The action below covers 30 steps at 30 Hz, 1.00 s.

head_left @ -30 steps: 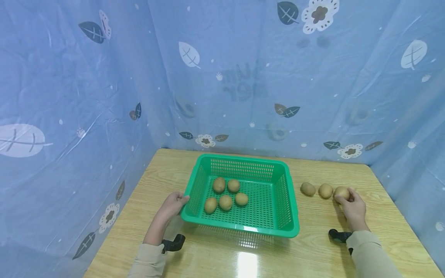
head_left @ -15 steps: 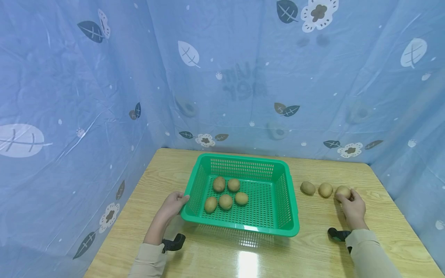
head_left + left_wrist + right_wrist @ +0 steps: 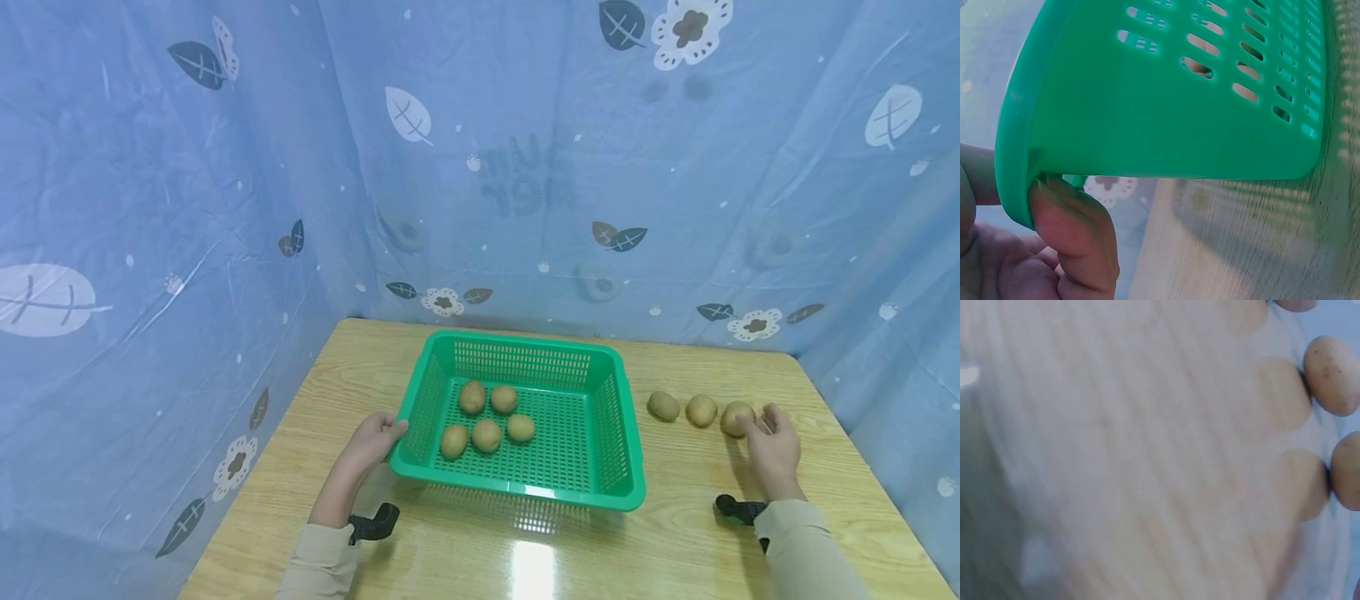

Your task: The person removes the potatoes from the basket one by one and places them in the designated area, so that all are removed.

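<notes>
My left hand (image 3: pixel 372 443) grips the rim of a green plastic basket (image 3: pixel 517 493) at its near left corner. In the left wrist view, fingers (image 3: pixel 1072 231) curl under the basket's rim (image 3: pixel 1013 144). Several potatoes (image 3: pixel 486 435) lie together on the left side of the basket floor. To the right of the basket, a row of three potatoes sits on the table: a left one (image 3: pixel 663 406), a middle one (image 3: pixel 702 411) and a right one (image 3: pixel 737 418). My right hand (image 3: pixel 775 446) is beside the right potato, thumb and fingers spread apart, the thumb close to it; contact is unclear.
The wooden table (image 3: pixel 600 558) has a blue patterned curtain (image 3: pixel 480 167) behind it and along both sides. A black wrist mount (image 3: pixel 375 523) sticks out from the left wrist, another mount (image 3: pixel 738 508) from the right.
My right hand held the right potato, then loosened its fingers and drew slightly to the right, leaving it on the table. The left hand and the basket stay put.
</notes>
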Motion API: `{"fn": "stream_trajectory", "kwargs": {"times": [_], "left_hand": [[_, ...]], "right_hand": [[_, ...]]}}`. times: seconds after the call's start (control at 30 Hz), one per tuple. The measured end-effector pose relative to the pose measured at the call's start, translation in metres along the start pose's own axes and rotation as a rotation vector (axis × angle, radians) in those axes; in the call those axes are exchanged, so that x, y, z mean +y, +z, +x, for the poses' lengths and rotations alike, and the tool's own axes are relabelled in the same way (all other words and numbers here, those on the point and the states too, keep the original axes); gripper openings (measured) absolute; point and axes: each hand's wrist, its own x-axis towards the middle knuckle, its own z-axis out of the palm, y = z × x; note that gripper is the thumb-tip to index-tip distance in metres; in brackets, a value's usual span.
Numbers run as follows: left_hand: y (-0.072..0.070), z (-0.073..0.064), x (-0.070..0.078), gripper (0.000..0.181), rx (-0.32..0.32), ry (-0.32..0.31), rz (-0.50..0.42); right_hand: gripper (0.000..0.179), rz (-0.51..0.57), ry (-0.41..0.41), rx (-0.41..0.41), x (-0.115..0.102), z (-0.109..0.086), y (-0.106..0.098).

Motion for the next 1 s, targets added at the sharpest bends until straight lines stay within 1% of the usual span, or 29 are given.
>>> {"fn": "stream_trajectory", "kwargs": {"times": [0.13,0.27,0.43,0.6,0.8,0.93,1.0], "left_hand": [[0.0,0.001,-0.001,0.032,-0.002,-0.009,-0.001],[-0.003,0.0,-0.001,0.033,-0.011,-0.001,0.007],[-0.006,-0.002,0.003,0.032,-0.015,0.017,0.009],[-0.005,-0.002,0.003,0.032,-0.008,0.011,0.015],[-0.004,0.001,0.003,0.031,-0.018,-0.004,0.02],[-0.003,0.003,0.002,0.031,-0.02,-0.009,0.014],[-0.002,0.003,0.002,0.032,-0.02,-0.01,0.013]], "right_hand": [[0.074,-0.045,-0.097,0.01,-0.004,-0.001,-0.003],[0.072,-0.027,-0.17,0.023,-0.013,-0.005,-0.001],[0.069,0.018,-0.246,0.012,-0.033,-0.009,0.003],[0.069,0.033,-0.313,-0.033,-0.054,-0.013,0.008],[0.068,0.073,-0.403,-0.107,-0.079,-0.018,0.016],[0.067,0.123,-0.433,-0.145,-0.097,-0.024,0.022],[0.066,0.174,-0.443,-0.17,-0.106,-0.028,0.025]]}}
